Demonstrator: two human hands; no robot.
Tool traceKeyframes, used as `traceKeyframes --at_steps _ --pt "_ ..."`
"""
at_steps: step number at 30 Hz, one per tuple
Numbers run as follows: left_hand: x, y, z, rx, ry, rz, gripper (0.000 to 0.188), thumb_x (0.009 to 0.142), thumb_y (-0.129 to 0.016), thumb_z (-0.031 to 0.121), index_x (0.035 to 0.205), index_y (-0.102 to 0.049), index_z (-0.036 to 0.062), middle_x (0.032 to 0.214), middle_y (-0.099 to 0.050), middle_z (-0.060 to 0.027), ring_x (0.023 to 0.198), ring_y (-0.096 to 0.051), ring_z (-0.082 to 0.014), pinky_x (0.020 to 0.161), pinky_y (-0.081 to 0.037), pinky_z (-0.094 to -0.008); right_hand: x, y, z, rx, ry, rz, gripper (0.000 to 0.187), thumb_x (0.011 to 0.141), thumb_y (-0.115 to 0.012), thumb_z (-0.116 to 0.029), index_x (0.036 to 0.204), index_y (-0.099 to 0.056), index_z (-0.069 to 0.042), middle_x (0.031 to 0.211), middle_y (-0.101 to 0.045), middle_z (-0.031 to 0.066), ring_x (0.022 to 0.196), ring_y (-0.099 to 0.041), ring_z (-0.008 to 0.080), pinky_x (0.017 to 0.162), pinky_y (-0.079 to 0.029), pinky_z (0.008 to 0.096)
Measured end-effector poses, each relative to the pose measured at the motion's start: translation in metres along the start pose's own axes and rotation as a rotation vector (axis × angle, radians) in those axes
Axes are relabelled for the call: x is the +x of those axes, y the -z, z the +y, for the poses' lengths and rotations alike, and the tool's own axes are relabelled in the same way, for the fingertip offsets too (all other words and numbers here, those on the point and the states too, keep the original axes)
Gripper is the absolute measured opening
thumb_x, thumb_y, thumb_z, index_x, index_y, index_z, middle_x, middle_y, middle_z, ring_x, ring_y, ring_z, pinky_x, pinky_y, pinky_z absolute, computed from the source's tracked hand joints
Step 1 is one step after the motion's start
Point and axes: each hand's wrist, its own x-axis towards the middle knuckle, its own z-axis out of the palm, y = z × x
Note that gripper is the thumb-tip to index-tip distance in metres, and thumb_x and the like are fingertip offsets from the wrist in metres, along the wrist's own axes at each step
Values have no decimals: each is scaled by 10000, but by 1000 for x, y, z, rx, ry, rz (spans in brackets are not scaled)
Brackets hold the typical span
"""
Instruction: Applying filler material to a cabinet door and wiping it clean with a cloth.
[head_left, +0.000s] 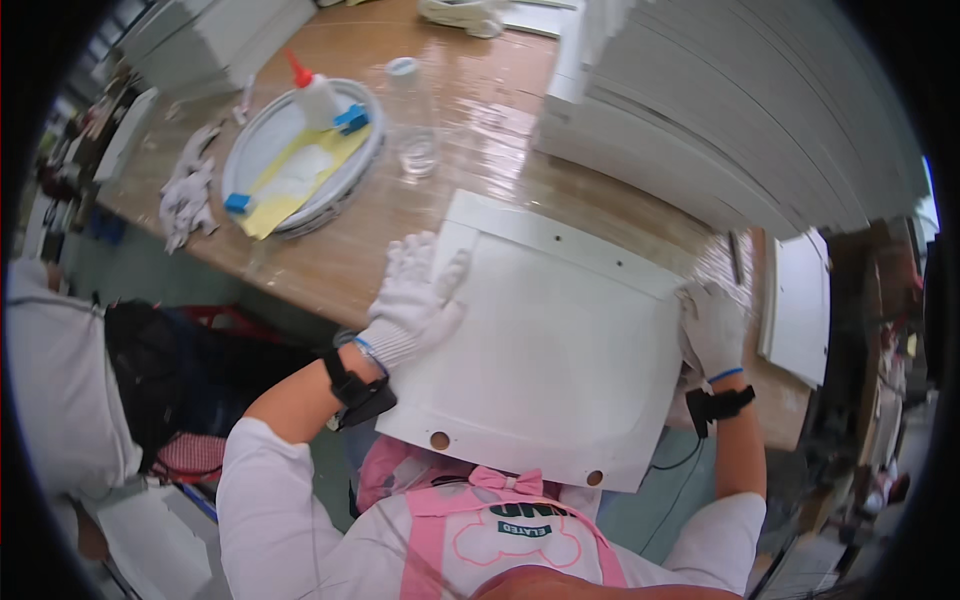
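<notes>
both gloved hands steadied the white panel (560,350) on the bench (370,250): left hand (415,295) lay flat and open on it, right hand (712,325) gripped its edge; squaring it likely came next.

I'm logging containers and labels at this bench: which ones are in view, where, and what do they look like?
Glue bottle: upright in the round tray, far left; white with red nozzle.
Clear plastic bottle: right of the tray; pale cap, nearly empty.
Apron patch: on the pink apron, bottom centre; dark.
No signs or screens.

Panel (560,350) on table (480,110) edge — bowl (300,160) behind-left, stacked boards (740,110) behind-right.
</notes>
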Motion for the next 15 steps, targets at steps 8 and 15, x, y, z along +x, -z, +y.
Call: traceKeyframes --at_steps 8,15 --pt "-7 12 -3 -256 60 -108 711 924 -502 455 1551 -369 149 1584 -145 -387 1498 -97 -533 1233 -19 -557 22 -19 -9 46 102 -18 259 932 -564 -137 1161 -670 -78 1078 -637 180 959 -638 379 806 -511 481" --pt "-7 27 -8 -419 51 -197 786 862 -574 441 1546 -371 112 1598 -121 -377 1508 -73 -522 1240 -28 -545 21 -17 -17 145 -6 -122 331 956 -526 -95 1254 -619 17 1147 -625 208 1081 -602 385 947 -483 444"
